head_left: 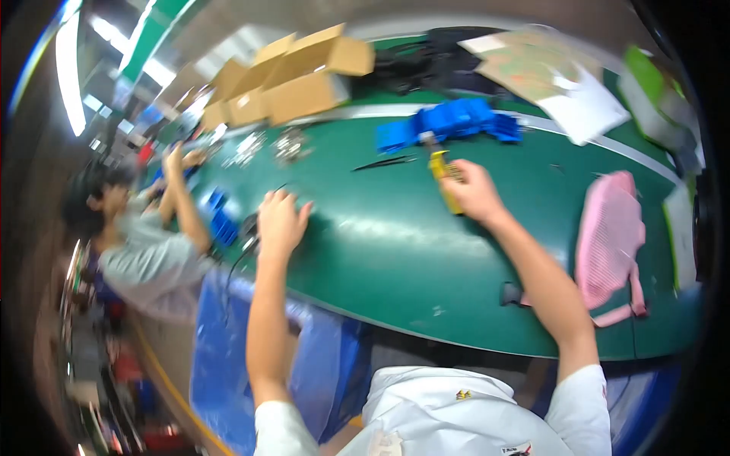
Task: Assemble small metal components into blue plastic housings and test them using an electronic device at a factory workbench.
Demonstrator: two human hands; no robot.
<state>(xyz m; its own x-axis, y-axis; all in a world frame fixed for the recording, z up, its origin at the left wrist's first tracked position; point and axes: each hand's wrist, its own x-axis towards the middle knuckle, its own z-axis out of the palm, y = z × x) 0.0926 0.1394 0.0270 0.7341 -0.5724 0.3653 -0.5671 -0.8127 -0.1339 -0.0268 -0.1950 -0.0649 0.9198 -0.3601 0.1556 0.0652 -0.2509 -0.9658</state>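
My right hand is closed around a yellow-and-black hand tool with a pale metallic tip. That tip points away from me, at the near edge of a cluster of blue plastic pieces. My left hand is over the left part of the green table, thumb spread from its bent, slightly blurred fingers. Nothing shows in its grasp, though the underside is hidden. Beside it lies a dark object with a thin cord, partly covered by the hand. Dark tweezers lie left of the yellow tool.
Open cardboard boxes and small metal parts are at the far left. A pink mesh item lies on the right, papers behind. At left, another person works near blue parts. A blue plastic-lined bin stands below the table edge.
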